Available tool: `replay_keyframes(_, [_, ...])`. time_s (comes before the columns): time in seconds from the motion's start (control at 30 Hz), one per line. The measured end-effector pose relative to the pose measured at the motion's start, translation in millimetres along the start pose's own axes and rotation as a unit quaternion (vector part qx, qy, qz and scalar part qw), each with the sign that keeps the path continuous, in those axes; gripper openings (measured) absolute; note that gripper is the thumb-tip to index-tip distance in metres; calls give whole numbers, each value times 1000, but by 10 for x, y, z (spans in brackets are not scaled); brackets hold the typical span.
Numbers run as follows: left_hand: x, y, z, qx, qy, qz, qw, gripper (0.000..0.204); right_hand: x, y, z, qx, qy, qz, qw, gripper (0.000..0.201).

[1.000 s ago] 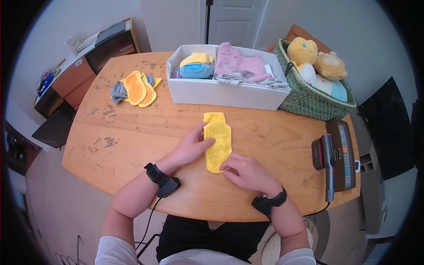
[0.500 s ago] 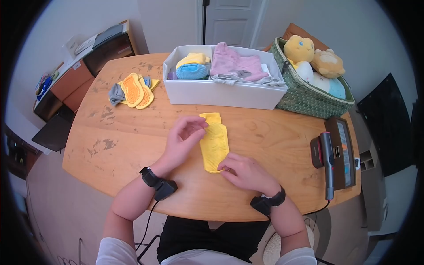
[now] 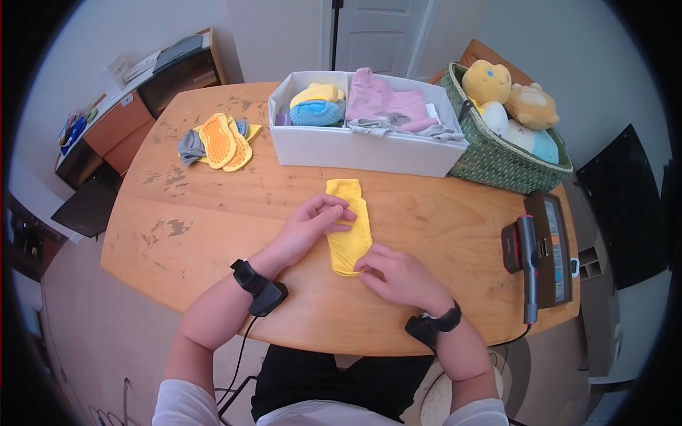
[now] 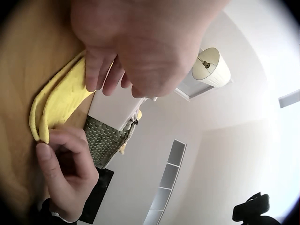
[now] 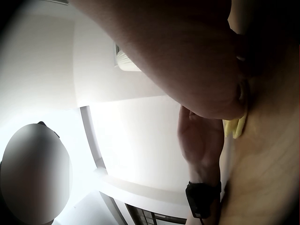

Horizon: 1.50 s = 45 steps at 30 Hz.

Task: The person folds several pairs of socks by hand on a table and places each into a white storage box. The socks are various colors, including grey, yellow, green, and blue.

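Note:
A pair of yellow socks (image 3: pixel 349 250) lies lengthwise on the table, one layered over the other; the left wrist view shows two layers parted at the near end. My right hand (image 3: pixel 406 278) pinches the near end between thumb and forefinger, at its right corner. The left hand (image 3: pixel 311 226) reaches over the upper half from the left, and its loosely extended fingers (image 4: pixel 93 77) overlap the fabric. In the right wrist view only a small strip of yellow fabric (image 5: pixel 234 127) shows past the hand.
Grip-soled yellow socks (image 3: pixel 219 142) with grey cloth lie at the table's left. A white box (image 3: pixel 362 151) of folded clothes stands behind, beside a green woven basket (image 3: pixel 497 156) of plush toys. At the right are a corded styling tool (image 3: pixel 528 270) and a brown case (image 3: pixel 550 248).
My left hand let go of the socks' left edge, lifted off to the left, then came back rightward over their upper half. The right hand keeps its pinch at the near end.

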<state>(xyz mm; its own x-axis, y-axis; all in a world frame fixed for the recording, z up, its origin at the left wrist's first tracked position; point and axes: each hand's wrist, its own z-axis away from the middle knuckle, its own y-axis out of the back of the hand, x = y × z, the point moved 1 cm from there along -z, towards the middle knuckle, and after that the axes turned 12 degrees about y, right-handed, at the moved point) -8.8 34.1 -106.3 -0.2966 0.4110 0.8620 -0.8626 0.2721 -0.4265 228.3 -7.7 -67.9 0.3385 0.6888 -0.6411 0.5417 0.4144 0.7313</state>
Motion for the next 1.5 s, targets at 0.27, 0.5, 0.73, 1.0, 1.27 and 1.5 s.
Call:
replay_keyframes(0.27, [214,-272,500,11,-15,-465,885,13,66,-34,33,52,15,-4,999,11])
replay_keyframes(0.5, [125,-394,526,-17,-132,-589,797,13,38,20,14,64,8,-14,998,9])
replay_keyframes(0.73, [89,-380,511,-12,-164,-604,780,9,30,30,9,49,17,17,998,9])
replay_keyframes(1.0, [81,-397,516,5,-206,-611,764,7,71,5,11,78,43,34,995,6])
replay_keyframes(1.27, [58,-438,557,-25,-246,-652,717,9,97,-18,26,53,32,35,997,6])
replay_keyframes(1.5, [-24,-412,534,-2,-277,-686,673,12,72,14,15,48,29,27,998,9])
